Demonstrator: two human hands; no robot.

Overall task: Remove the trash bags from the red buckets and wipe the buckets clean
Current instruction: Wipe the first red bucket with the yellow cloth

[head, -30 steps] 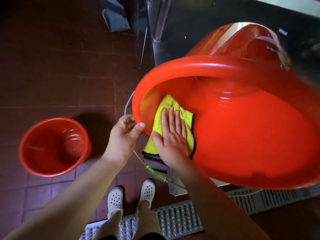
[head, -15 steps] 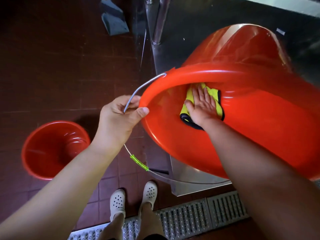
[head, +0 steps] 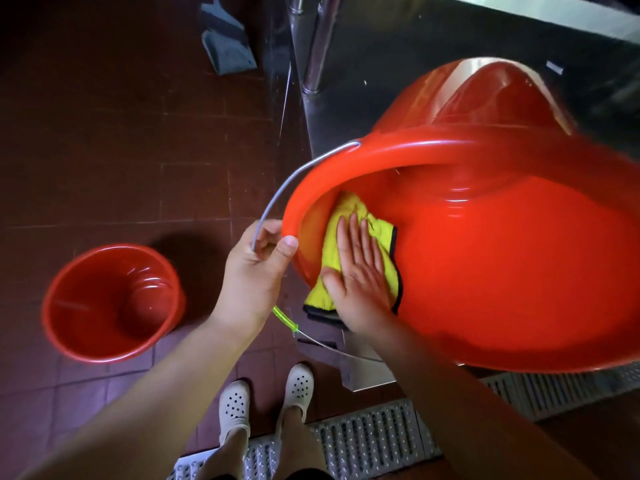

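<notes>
From my head camera: the big red bucket (head: pixel 502 271), tipped on its side toward me, runs off frame at right, its far side blurred. My left hand (head: pixel 254 271) grips its wire handle (head: pixel 277 199) at the rim. My right hand (head: pixel 360 275), fingers flat, presses the yellow cloth (head: pixel 346 216) inside the near wall. A second red bucket (head: pixel 110 303) stands upright on the tile floor (head: pixel 121 150), well apart.

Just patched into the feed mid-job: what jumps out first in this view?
The big red bucket fills the right side, tipped toward the camera. The right hand presses a yellow cloth flat against its inner wall, while the left hand grips the wire handle at the rim. A smaller red bucket stands upright on the floor, lower left.
</notes>
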